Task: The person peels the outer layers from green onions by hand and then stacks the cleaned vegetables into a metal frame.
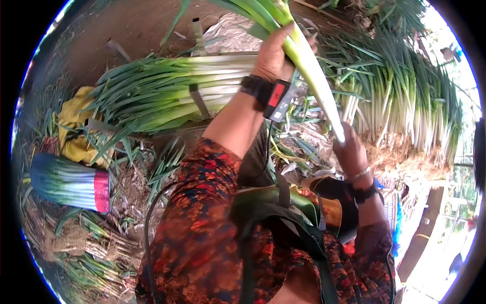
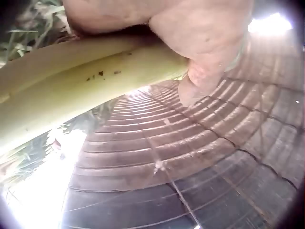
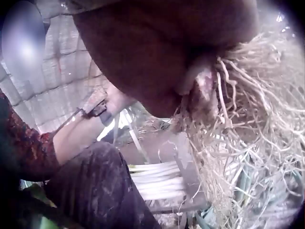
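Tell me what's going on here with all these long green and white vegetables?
A person is holding one big leek in both hands. The left hand is wrapped round it near the green leaves, and the right hand is at the bottom end, by the stringy roots. More leeks lie side by side in a pile between upright posts. On the right, lots of others stand together with their roots on.
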